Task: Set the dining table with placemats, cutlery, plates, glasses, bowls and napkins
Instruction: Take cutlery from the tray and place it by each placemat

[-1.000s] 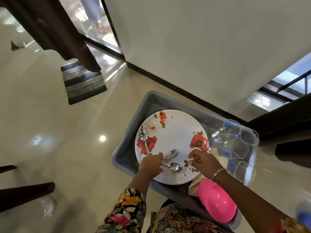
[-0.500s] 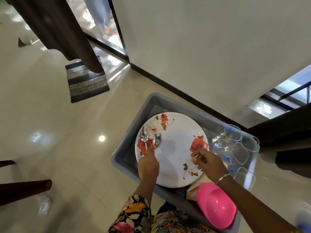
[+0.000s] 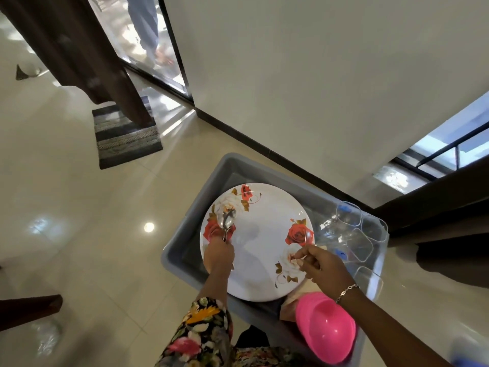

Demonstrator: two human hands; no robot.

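Left of centre on the round white rose-patterned plate [image 3: 264,242], left hand [image 3: 219,256] fingers clamp silver metal spoons [image 3: 228,222]; right hand [image 3: 321,264] fingers curl at its right rim, grip unclear.

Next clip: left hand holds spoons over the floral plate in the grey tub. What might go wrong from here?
The left hand grips the spoons by their handles only; one might slip onto the plate. The clear glasses crowd the plate's right edge, so lifting it may knock them. The pink bowl perches at the near corner of the tub and could tip out.
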